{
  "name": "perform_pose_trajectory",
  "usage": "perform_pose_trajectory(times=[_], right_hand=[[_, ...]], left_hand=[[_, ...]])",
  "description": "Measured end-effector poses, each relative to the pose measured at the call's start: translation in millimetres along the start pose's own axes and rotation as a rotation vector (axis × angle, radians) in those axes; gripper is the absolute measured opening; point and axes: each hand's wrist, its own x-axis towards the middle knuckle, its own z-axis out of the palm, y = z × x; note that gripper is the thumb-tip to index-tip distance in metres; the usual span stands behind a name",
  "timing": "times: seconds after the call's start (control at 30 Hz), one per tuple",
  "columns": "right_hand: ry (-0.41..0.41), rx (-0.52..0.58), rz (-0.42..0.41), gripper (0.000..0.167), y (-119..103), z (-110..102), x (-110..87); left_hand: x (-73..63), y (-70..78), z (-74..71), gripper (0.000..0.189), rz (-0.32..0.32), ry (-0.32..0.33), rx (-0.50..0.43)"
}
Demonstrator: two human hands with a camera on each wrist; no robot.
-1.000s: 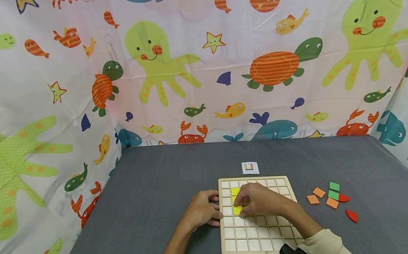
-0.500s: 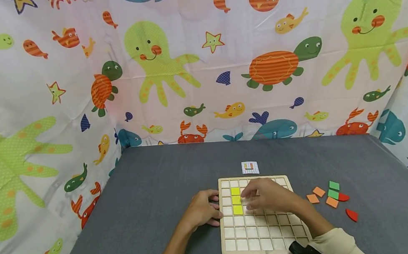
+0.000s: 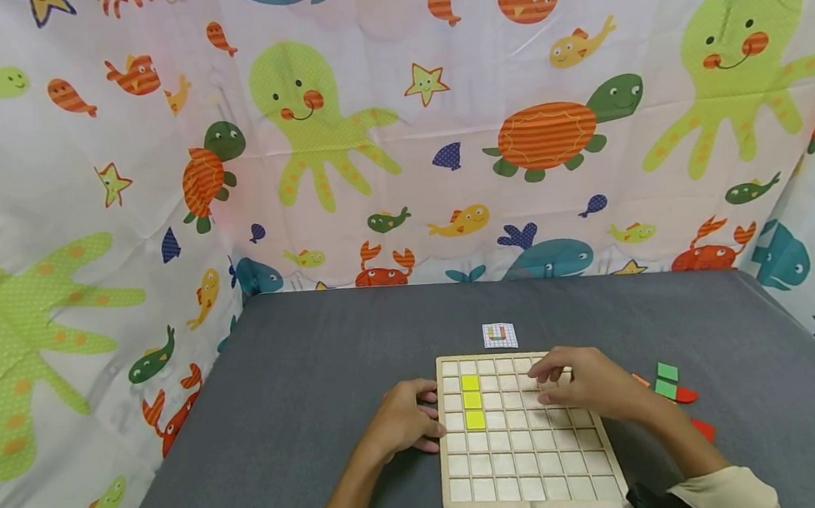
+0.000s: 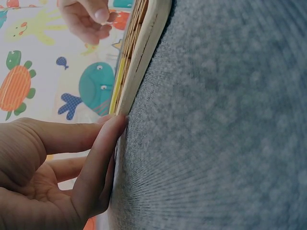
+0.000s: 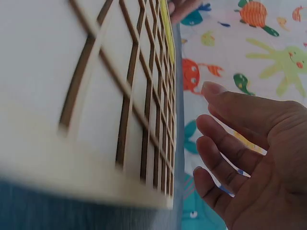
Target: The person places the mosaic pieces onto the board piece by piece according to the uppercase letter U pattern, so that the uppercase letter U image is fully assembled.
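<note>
A wooden grid board (image 3: 530,465) lies on the grey cloth, and three yellow square tiles (image 3: 473,401) fill a column near its upper left. My left hand (image 3: 399,418) holds the board's left edge. In the left wrist view, the thumb and finger of that hand (image 4: 72,158) meet at the board's rim (image 4: 147,52). Over the upper right part of the grid is my right hand (image 3: 597,379), fingers loosely bent and nothing between them. The right wrist view shows this right hand (image 5: 268,139) with thumb and fingers apart, above the grid's cells.
Right of the board lie green square tiles (image 3: 666,373) and red curved pieces (image 3: 703,428); orange tiles there are mostly hidden by my right arm. A small card (image 3: 500,336) with a grid picture lies behind the board. A sea-animal curtain (image 3: 392,121) borders the table.
My right hand has let go of the lowest yellow tile and moved right across the board, uncovering all three yellow tiles. The left hand has stayed at the board's edge.
</note>
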Motion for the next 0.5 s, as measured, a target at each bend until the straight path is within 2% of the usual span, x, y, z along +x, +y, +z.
perform_pose_trajectory(times=[0.23, 0.37, 0.5], right_hand=[[0.057, 0.0, 0.049, 0.028, 18, -19, -20.7], [0.068, 0.038, 0.131, 0.032, 29, -27, -33.2], [0.076, 0.019, 0.192, 0.035, 38, -36, -47.2]], left_hand=[[0.0, -0.2, 0.0, 0.069, 0.0, 0.0, -0.005], [-0.1, -0.1, 0.1, 0.07, 0.0, 0.001, -0.008], [-0.6, 0.2, 0.1, 0.07, 0.004, -0.001, -0.006]])
